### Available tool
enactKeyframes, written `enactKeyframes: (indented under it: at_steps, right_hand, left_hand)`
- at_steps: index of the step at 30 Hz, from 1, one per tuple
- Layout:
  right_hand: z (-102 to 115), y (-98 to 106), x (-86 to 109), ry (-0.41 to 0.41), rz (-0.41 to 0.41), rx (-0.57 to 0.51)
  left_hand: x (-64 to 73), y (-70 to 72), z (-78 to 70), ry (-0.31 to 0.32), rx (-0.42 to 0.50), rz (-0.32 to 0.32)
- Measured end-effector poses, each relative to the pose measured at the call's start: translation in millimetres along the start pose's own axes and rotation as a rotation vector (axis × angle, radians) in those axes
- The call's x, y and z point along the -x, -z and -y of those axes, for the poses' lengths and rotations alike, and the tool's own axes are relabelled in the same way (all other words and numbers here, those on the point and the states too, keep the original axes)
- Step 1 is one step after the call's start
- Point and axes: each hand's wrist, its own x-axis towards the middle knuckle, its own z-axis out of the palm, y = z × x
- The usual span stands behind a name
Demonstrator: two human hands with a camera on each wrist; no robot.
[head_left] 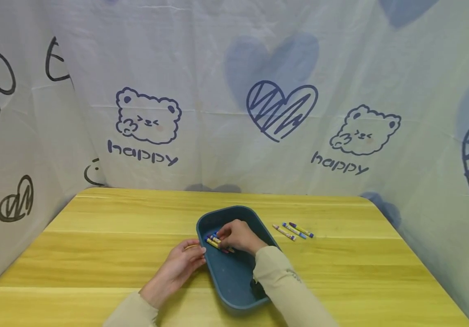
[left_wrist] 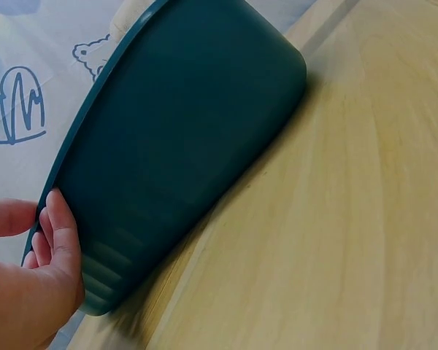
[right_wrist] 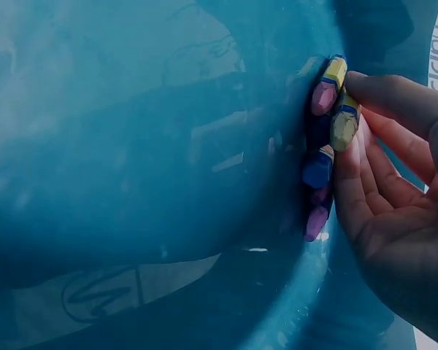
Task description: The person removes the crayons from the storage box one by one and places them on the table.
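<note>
A dark blue-green plastic tray [head_left: 234, 286] stands on the wooden table. My left hand [head_left: 181, 263] pinches its left rim, fingers against the outer wall [left_wrist: 175, 124] and thumb at the edge. Inside the tray, my right hand [head_left: 240, 236] holds a yellow crayon [right_wrist: 344, 125] between thumb and fingers. Several more crayons lie bunched along the tray's left wall, among them a yellow-wrapped pink-tipped crayon [right_wrist: 325, 96], a blue-ended crayon [right_wrist: 318, 169] and a pink-tipped crayon [right_wrist: 317, 222]. In the head view the right hand partly covers this bunch.
To the right of the tray, three crayons [head_left: 293, 230] lie side by side on the table [head_left: 361, 272]. A white cloth [head_left: 201, 150] with printed bears and hearts hangs behind and at both sides of the table.
</note>
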Motion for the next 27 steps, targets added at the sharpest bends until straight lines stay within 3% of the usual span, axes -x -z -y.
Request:
enactKeyframes:
  at_steps: [9,27]
  right_hand:
    - [-2.4,0.6,-0.7,-0.006,0.002,0.030]
    - [-0.4,5.8,-0.6,0.039,-0.136,0.063]
  left_hand:
    - [0.0,-0.5,0.9,-0.004,0.006,-0.010]
    - [-2.0,-1.5,1.8,-0.005,-0.006,-0.020]
